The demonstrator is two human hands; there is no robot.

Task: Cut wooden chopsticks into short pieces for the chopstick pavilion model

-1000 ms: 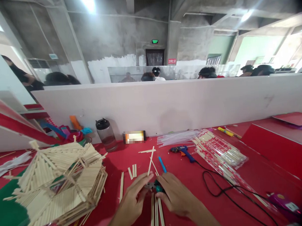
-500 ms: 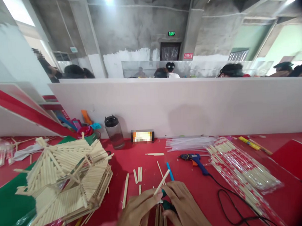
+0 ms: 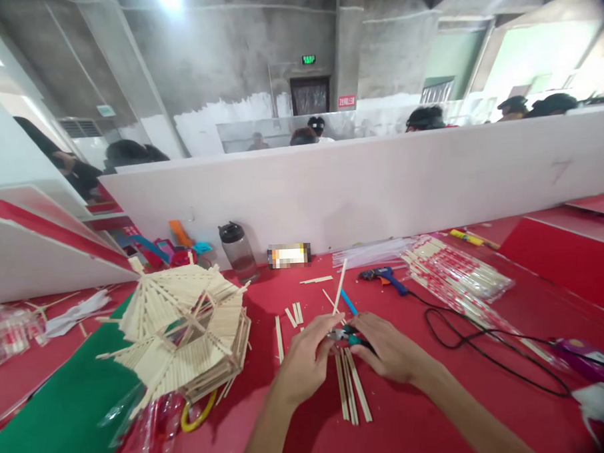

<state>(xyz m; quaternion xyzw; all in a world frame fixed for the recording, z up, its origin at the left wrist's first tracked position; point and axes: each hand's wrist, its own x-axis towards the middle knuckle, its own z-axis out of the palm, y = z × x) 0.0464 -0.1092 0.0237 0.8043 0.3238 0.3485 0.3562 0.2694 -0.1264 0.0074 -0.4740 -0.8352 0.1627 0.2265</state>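
Note:
My left hand (image 3: 312,346) is closed on a thin wooden stick (image 3: 340,286), which points up and away from me. In my right hand (image 3: 387,343) are pliers (image 3: 354,338) with dark green handles, their metal jaws beside the left fingertips at the stick's lower end. Whether the jaws touch the stick I cannot tell. Below my hands several wooden sticks (image 3: 353,391) lie side by side on the red table. A blue pen-like stick (image 3: 349,302) lies just beyond my fingers. Several short cut pieces (image 3: 294,314) rest to the left.
A layered wooden-stick structure (image 3: 186,332) stands at left on a green sheet (image 3: 74,397). A bottle (image 3: 238,251) stands behind. A blue glue gun (image 3: 384,277), its cord, clear glue sticks (image 3: 373,252) and bagged sticks (image 3: 459,273) lie right. A white partition (image 3: 290,187) closes the back.
The camera view has shifted, showing more of my forearms and the table. The stick stands more upright now, and the pliers' metal jaws show more clearly. Both hands keep their holds.

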